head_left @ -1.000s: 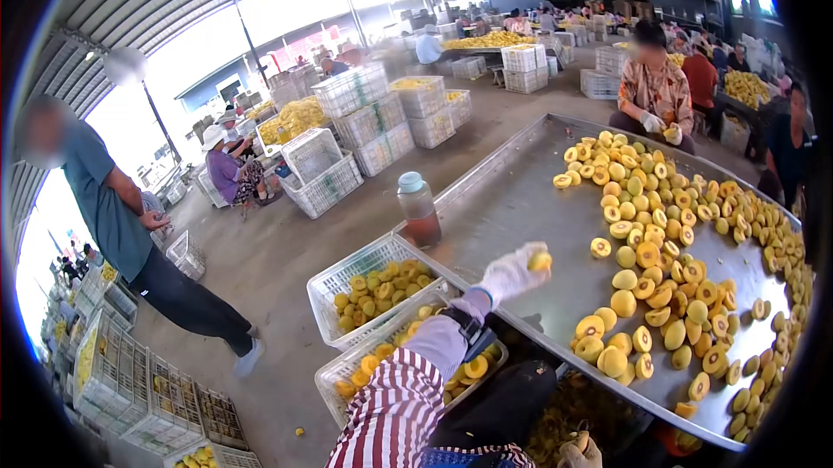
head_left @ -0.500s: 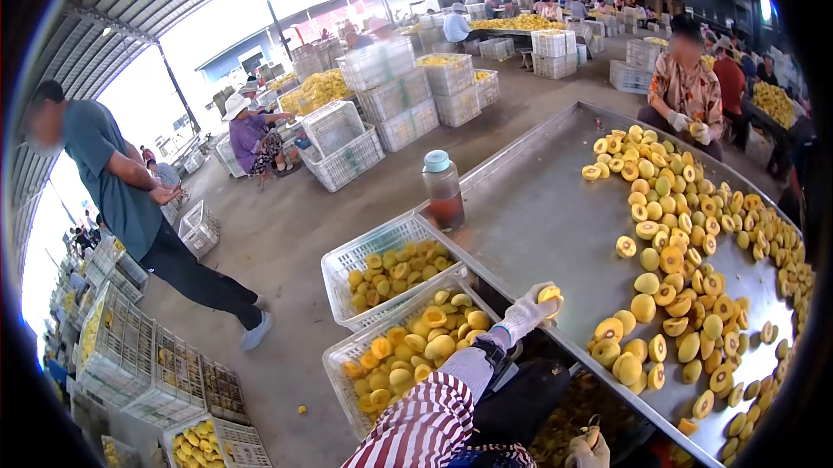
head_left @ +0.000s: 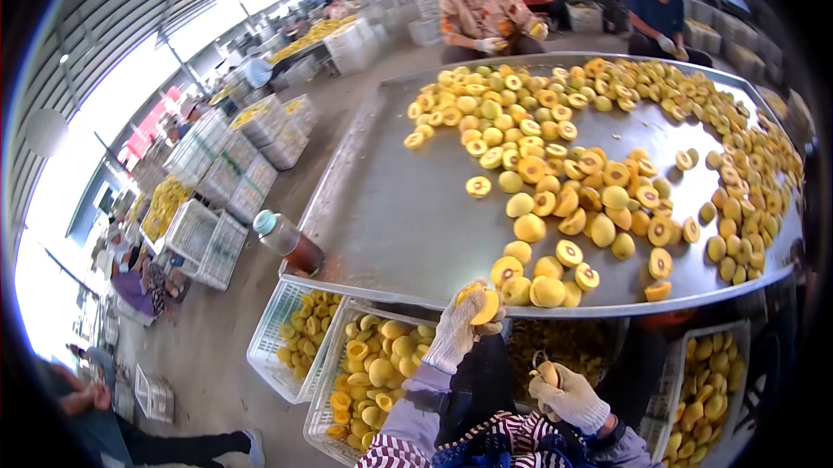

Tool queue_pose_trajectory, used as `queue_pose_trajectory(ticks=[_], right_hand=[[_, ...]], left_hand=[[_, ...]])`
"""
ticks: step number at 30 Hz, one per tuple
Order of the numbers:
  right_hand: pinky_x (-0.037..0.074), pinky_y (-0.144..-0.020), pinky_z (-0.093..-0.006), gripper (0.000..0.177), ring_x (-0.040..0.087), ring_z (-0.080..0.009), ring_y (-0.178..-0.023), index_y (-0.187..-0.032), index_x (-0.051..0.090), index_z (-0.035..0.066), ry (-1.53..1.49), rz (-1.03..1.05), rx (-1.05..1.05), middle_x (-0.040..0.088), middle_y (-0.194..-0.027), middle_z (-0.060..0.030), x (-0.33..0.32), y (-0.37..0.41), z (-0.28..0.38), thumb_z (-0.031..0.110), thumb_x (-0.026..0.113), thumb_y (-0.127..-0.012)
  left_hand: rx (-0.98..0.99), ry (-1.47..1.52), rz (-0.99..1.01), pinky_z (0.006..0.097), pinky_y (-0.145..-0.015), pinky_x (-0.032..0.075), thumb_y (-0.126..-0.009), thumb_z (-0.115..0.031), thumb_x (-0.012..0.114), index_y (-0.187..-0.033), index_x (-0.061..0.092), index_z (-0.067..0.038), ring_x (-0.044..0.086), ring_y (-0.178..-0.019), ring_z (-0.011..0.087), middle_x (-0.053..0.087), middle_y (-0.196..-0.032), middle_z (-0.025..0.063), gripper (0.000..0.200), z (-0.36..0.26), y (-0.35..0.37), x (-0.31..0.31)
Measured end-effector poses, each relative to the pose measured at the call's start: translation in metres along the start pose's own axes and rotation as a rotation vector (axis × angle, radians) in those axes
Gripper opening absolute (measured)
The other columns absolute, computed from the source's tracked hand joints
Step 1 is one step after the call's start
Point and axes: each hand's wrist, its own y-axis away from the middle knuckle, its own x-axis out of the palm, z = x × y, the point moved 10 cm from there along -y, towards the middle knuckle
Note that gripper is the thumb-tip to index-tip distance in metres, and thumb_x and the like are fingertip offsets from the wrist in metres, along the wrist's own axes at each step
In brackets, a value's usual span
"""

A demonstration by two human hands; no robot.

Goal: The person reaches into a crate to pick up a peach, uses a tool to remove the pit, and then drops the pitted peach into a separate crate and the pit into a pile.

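My left hand, in a knitted glove, is closed around a yellow peach half at the near edge of the metal table. Lower and to the right, my gloved right hand grips a small tool with what looks like a wooden handle and a thin metal loop. The loop is apart from the fruit. Many peach halves lie on the tabletop just beyond my hands, several with the cut face and brown centre showing. Below, between the hands, is a dark heap of scraps.
White crates of peach halves stand left of my legs, with another crate at right. A jar with a light blue lid stands at the table's left corner. Two people sit across the table; another person is at lower left.
The view has swung right and toward the table. My left hand with the peach half is now in front of me, closer to my right hand, which has risen further into view with the tool.
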Motion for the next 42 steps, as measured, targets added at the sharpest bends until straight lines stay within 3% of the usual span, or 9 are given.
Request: queue_pose_trajectory(ticks=[8,9,12,29,32,36,39,40,42], right_hand=[[0.043,-0.049,-0.0228,0.027,0.054,-0.0048,-0.055,-0.110,0.060,0.004,0.106,-0.148,-0.313,0.061,-0.070,0.0012,-0.015,0.013,0.048,0.025,0.067,-0.093],[0.052,-0.064,-0.0395,0.039,0.069,-0.0340,-0.073,-0.106,0.060,0.006,0.179,-0.165,-0.228,0.067,-0.078,-0.0173,-0.019,0.014,0.045,0.040,0.069,-0.088],[0.052,-0.067,-0.0430,0.041,0.068,-0.0388,-0.077,-0.103,0.059,0.006,0.246,-0.230,-0.296,0.068,-0.082,-0.0191,-0.025,0.020,0.051,0.043,0.068,-0.087],[0.054,-0.073,-0.0425,0.039,0.069,-0.0389,-0.085,-0.112,0.058,0.004,0.198,-0.218,-0.367,0.069,-0.093,-0.0209,-0.021,0.032,0.048,0.036,0.064,-0.092],[0.054,-0.075,-0.0361,0.039,0.070,-0.0276,-0.085,-0.117,0.058,0.003,-0.010,-0.066,-0.247,0.070,-0.095,-0.0165,-0.014,0.031,0.043,0.033,0.064,-0.092],[0.052,-0.076,-0.0280,0.038,0.064,-0.0111,-0.084,-0.120,0.059,0.003,-0.183,0.014,-0.168,0.068,-0.096,-0.0069,-0.013,0.031,0.037,0.030,0.062,-0.094],[0.053,-0.078,-0.0328,0.037,0.069,-0.0223,-0.087,-0.118,0.061,0.005,-0.121,-0.016,-0.250,0.070,-0.099,-0.0116,-0.014,0.038,0.048,0.033,0.063,-0.094],[0.053,-0.078,-0.0370,0.037,0.069,-0.0332,-0.088,-0.113,0.061,0.006,0.072,-0.153,-0.342,0.069,-0.098,-0.0165,-0.023,0.036,0.048,0.035,0.066,-0.091],[0.054,-0.070,-0.0405,0.039,0.069,-0.0379,-0.080,-0.113,0.060,0.008,0.090,-0.440,-0.436,0.069,-0.090,-0.0177,-0.050,0.047,0.054,0.037,0.069,-0.088]], left_hand=[[-0.088,-0.020,0.093,0.0360,-0.077,0.056,-0.091,-0.055,0.064,-0.140,0.049,-0.008,0.065,-0.103,0.0262,0.064,-0.120,0.0149,0.069,0.016,0.033,0.102],[-0.082,-0.007,0.103,0.0380,-0.077,0.058,-0.091,-0.056,0.064,-0.138,0.050,-0.009,0.066,-0.101,0.0266,0.063,-0.120,0.0149,0.067,0.018,0.034,0.107],[-0.033,-0.058,0.172,0.0387,-0.086,0.056,-0.093,-0.056,0.060,-0.141,0.046,-0.002,0.066,-0.101,0.0285,0.063,-0.120,0.0193,0.073,0.019,0.042,0.121],[0.298,-0.423,0.125,0.0338,-0.095,0.051,-0.102,-0.031,0.055,-0.137,0.049,0.004,0.063,-0.109,0.0228,0.062,-0.126,0.0171,0.050,0.008,0.083,0.164],[0.276,-0.631,0.109,0.0299,-0.092,0.051,-0.101,-0.021,0.056,-0.130,0.057,0.005,0.063,-0.103,0.0164,0.067,-0.118,0.0140,0.039,-0.004,0.081,0.173],[0.203,-0.549,0.105,0.0308,-0.086,0.053,-0.101,-0.028,0.055,-0.131,0.055,0.004,0.065,-0.097,0.0179,0.065,-0.118,0.0150,0.044,0.003,0.076,0.177],[0.006,-0.264,0.127,0.0368,-0.086,0.056,-0.100,-0.049,0.053,-0.138,0.047,0.001,0.067,-0.095,0.0265,0.061,-0.123,0.0180,0.064,0.023,0.074,0.171],[0.014,-0.297,0.089,0.0387,-0.083,0.057,-0.093,-0.064,0.053,-0.138,0.048,0.001,0.067,-0.094,0.0274,0.063,-0.117,0.0185,0.079,0.025,0.072,0.169],[0.070,-0.388,0.152,0.0392,-0.091,0.054,-0.095,-0.059,0.055,-0.140,0.047,0.001,0.064,-0.106,0.0280,0.061,-0.123,0.0186,0.076,0.026,0.071,0.161]])
